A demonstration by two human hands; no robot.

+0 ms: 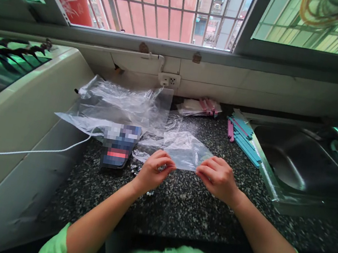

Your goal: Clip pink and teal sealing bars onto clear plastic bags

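A clear plastic bag stretches between my two hands over the dark speckled counter. My left hand pinches the near left corner of its edge between thumb and fingers. On the other side, my right hand pinches the near right corner. The edge between them looks taut. More clear plastic bags lie spread and overlapping behind and to the left. A phone, partly blurred out, rests left of my left hand. Some small shiny bits lie close to my left wrist; their kind is too small to tell.
Blue and pink flat strips lie by the metal sink on the right. Packets with pink strips sit near the wall below a socket. A white cable crosses from the left. A raised pale ledge borders the counter's left side.
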